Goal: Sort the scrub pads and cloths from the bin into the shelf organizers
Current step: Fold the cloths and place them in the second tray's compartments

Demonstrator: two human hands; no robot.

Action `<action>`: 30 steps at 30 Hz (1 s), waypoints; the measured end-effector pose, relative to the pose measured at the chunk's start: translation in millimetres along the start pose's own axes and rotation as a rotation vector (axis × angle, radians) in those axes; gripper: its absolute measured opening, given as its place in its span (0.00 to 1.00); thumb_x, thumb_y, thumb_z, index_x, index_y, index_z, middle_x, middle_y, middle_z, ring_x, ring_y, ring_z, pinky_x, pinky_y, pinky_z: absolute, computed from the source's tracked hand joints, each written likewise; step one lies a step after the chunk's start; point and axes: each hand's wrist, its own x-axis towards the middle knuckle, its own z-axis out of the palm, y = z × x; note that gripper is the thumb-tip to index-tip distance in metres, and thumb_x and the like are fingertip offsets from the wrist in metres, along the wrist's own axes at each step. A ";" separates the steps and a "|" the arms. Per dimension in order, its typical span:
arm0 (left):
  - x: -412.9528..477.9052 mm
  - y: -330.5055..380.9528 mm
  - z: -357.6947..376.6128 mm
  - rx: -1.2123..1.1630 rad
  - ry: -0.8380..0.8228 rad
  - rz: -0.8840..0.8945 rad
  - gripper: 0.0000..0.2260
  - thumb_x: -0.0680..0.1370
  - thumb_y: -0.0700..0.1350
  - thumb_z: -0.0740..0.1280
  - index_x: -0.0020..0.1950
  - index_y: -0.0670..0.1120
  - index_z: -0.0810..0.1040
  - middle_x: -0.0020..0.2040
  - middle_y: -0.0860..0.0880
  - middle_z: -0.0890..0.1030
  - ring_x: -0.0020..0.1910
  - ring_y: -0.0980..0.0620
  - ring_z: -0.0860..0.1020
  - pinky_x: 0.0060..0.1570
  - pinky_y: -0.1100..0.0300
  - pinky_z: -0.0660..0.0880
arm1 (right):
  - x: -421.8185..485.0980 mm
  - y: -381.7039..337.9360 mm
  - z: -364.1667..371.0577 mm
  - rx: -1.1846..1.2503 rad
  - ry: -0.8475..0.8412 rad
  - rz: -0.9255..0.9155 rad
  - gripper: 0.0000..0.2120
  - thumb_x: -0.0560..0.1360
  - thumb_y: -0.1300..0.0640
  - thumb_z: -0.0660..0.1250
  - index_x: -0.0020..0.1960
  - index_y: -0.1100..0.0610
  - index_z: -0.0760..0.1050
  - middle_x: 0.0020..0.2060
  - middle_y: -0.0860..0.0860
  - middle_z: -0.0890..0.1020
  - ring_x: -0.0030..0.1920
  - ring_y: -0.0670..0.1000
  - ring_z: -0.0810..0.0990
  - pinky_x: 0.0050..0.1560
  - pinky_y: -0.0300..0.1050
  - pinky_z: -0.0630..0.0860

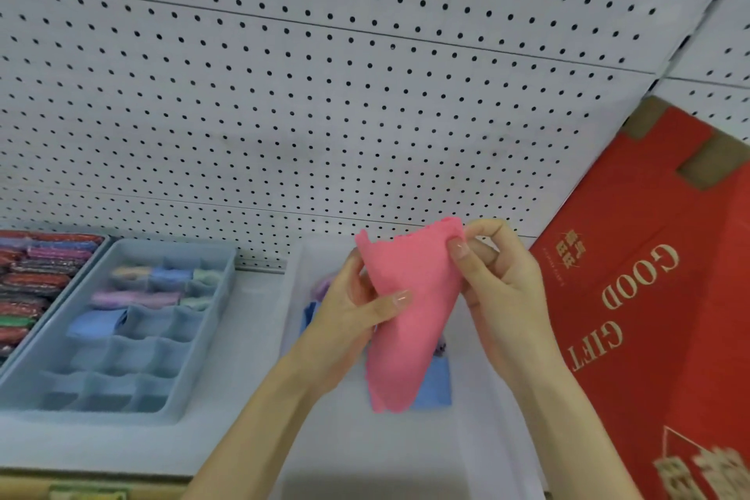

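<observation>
1. I am watching the pink cloth (414, 321) hanging just above the bin (290, 317), with the left hand (357, 317) pinching its side edge and the right hand (503, 288) pinching its top corner.
2. They are likely folding it narrow (cells are small) for the blue organizer (211, 317).

The pink cloth (410, 317) hides most of the bin (292, 288); a blue cloth (436, 388) shows only partly. The picture's edges cut off the scrub pads (36, 280) and red box (649, 296).
</observation>
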 end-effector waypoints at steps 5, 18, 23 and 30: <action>3.8 -8.8 1.5 -0.071 0.134 0.010 0.26 0.61 0.45 0.74 0.57 0.44 0.74 0.49 0.48 0.83 0.47 0.51 0.82 0.42 0.58 0.80 | -0.2 -3.4 -7.7 0.013 0.006 -0.003 0.08 0.71 0.55 0.66 0.49 0.54 0.78 0.35 0.51 0.82 0.35 0.47 0.76 0.36 0.37 0.73; 4.9 5.6 2.7 0.178 0.264 0.137 0.06 0.72 0.36 0.71 0.40 0.36 0.75 0.38 0.45 0.80 0.38 0.51 0.76 0.43 0.56 0.73 | -3.3 6.3 -36.6 -0.170 0.170 -0.075 0.05 0.77 0.64 0.63 0.49 0.56 0.76 0.35 0.46 0.83 0.36 0.42 0.77 0.38 0.33 0.72; 6.6 20.7 7.4 0.339 0.244 0.192 0.05 0.71 0.35 0.72 0.42 0.36 0.77 0.38 0.46 0.81 0.37 0.54 0.77 0.37 0.62 0.74 | -1.7 7.2 -41.9 -0.189 0.145 -0.034 0.11 0.75 0.69 0.64 0.51 0.56 0.78 0.45 0.52 0.85 0.47 0.48 0.81 0.51 0.44 0.75; 10.2 37.0 11.9 0.318 0.203 0.163 0.03 0.67 0.38 0.73 0.39 0.45 0.85 0.36 0.49 0.84 0.34 0.54 0.79 0.35 0.63 0.74 | -1.3 1.5 -45.8 -0.229 0.053 -0.078 0.16 0.77 0.69 0.61 0.56 0.50 0.76 0.43 0.52 0.85 0.44 0.48 0.80 0.49 0.40 0.74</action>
